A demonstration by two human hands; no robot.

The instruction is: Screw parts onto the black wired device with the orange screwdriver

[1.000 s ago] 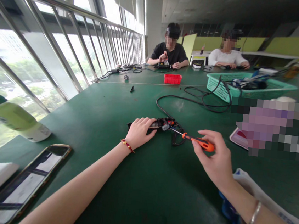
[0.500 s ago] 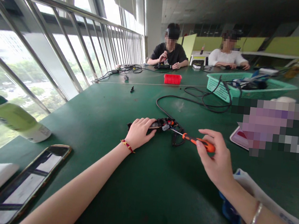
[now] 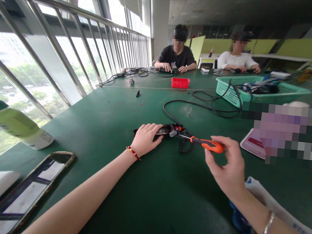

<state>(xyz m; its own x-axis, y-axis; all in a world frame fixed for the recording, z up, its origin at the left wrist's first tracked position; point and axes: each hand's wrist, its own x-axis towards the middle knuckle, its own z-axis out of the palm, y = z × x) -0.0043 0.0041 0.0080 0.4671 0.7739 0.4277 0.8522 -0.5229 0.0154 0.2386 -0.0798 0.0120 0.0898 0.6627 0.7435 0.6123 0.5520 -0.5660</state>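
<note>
My left hand (image 3: 146, 138) lies over the near-left end of a black corded device (image 3: 167, 129), gripping it against the table. The device's housing is opened, with a grey part, wires and a bit of red showing inside; my fingers cover its left part. In my right hand (image 3: 230, 167) is a screwdriver (image 3: 208, 145) with an orange and black handle, the thumb below and the fingers above. Its thin shaft points left and the tip reaches the device's exposed inside. Whether the tip sits in a screw is too small to tell. A black loop-shaped part (image 3: 186, 147) adjoins the device.
A black cable (image 3: 174, 101) runs from the device toward a green basket (image 3: 229, 93). Beyond are a red tray (image 3: 180, 83) and two people at work. A phone (image 3: 34, 189) and a green bottle (image 3: 16, 122) lie left; a cloth (image 3: 259, 195) lies under my right forearm.
My right-hand fingers have shifted and opened somewhat around the screwdriver handle, which has turned. My left hand and the device have stayed put. The person opposite has lowered a hand to the table.
</note>
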